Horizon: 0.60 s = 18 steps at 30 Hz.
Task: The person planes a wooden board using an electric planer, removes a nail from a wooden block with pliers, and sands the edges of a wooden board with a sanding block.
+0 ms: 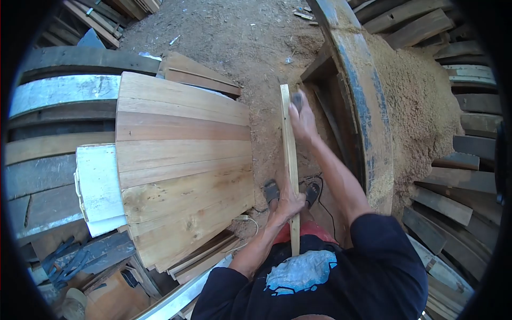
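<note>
A long, narrow wooden strip (pixel 288 144) points away from my body, its near end against my shirt. My left hand (pixel 288 206) is wrapped round its lower part. Beside the strip's far end, my right hand (pixel 303 121) is closed on a small dark block (pixel 296 100). The block is slightly blurred, and I cannot tell whether it touches the strip. To the left lies a wide panel of joined pale boards (pixel 184 144), apart from both hands.
A worn bench (pixel 362 96) with peeling blue paint stands at the right, with sawdust (pixel 416 101) heaped beyond it. Stacked planks (pixel 464 181) line the right side. A white board (pixel 98 186) lies left of the panel. A dark cable (pixel 326 205) runs near my sandals.
</note>
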Motion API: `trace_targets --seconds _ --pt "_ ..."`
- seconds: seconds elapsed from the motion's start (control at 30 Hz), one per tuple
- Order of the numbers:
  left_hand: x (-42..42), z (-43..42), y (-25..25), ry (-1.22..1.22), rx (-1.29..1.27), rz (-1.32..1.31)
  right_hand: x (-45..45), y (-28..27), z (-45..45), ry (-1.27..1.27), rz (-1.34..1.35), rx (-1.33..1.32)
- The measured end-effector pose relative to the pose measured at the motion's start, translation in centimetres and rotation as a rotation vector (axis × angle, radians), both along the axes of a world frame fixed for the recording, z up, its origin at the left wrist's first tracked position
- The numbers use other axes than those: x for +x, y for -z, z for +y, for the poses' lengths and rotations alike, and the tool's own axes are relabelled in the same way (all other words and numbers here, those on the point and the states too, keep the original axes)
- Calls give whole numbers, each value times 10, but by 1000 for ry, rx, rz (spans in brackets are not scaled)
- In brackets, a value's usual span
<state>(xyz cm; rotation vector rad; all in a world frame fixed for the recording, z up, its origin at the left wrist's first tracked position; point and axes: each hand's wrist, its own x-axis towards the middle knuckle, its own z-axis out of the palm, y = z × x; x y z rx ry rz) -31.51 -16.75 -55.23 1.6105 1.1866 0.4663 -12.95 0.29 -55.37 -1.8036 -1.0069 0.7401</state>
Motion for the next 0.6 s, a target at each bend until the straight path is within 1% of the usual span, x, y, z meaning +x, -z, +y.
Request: trace_targets --seconds 0.03,0.1,0.17,0.2,0.27,0.3,0.37,0.5,0.57,0.6 --pt "3 3 -3 -3 -53 -13 11 -4 20 -15 30 0" --pt "6 9 -11 -20 -154 -40 14 5 38 3 29 6" --pt "8 12 -23 -18 -236 -43 16 15 42 -9 -25 56" --pt "7 15 -26 -17 -273 -44 15 14 34 -19 15 25" --pt "4 13 -13 3 -108 -32 8 14 -1 -36 87 -44" --pt "4 8 -6 9 -39 -26 4 15 -20 -27 65 -46" --pt "7 5 -4 22 -80 7 -5 16 -46 -20 28 -53" --pt "10 4 -19 36 -186 62 25 10 30 8 -65 -76" --pt "9 2 -12 23 -170 2 39 13 68 8 -80 -64" --pt "9 3 -8 13 -158 -33 39 16 70 -11 -66 -36"
